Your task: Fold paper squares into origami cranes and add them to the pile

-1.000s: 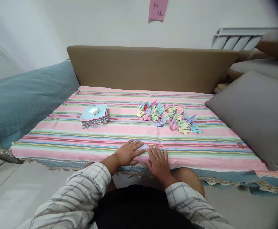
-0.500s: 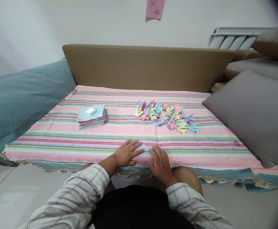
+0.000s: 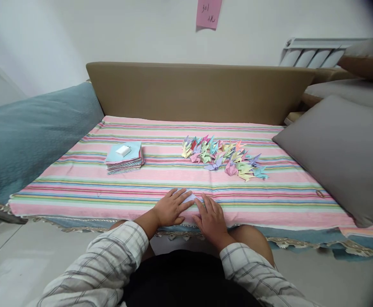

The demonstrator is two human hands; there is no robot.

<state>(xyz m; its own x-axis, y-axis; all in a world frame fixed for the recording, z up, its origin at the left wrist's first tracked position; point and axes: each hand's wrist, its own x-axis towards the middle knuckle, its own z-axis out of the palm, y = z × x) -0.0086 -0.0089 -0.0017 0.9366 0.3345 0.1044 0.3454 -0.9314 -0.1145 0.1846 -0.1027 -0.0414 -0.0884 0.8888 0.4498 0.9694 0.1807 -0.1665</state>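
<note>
A pale lavender piece of folded paper [image 3: 190,198] lies on the striped cloth [image 3: 116,186], mostly covered by my hands. My left hand [image 3: 170,207] rests flat over its left part with the fingers stretched out. Against its right end lies my right hand [image 3: 211,216], palm down, the fingers extended and slightly bent. Beyond my hands sits a cluster of folded paper cranes [image 3: 217,163] in many colours. To the left stands a stack of square paper sheets [image 3: 125,165], a light blue one uppermost, with a small white object [image 3: 123,150] on it.
A brown backrest [image 3: 193,91] runs along the far side. Grey cushions [image 3: 330,149] lean at the right, near a small brown loop [image 3: 319,194] on the cloth. The left side has a blue covered armrest [image 3: 42,128]. A pink note [image 3: 208,13] hangs on the wall.
My right hand has shifted slightly left, closer to my left hand, and now covers the right tip of the folded paper. My left hand stays on the paper.
</note>
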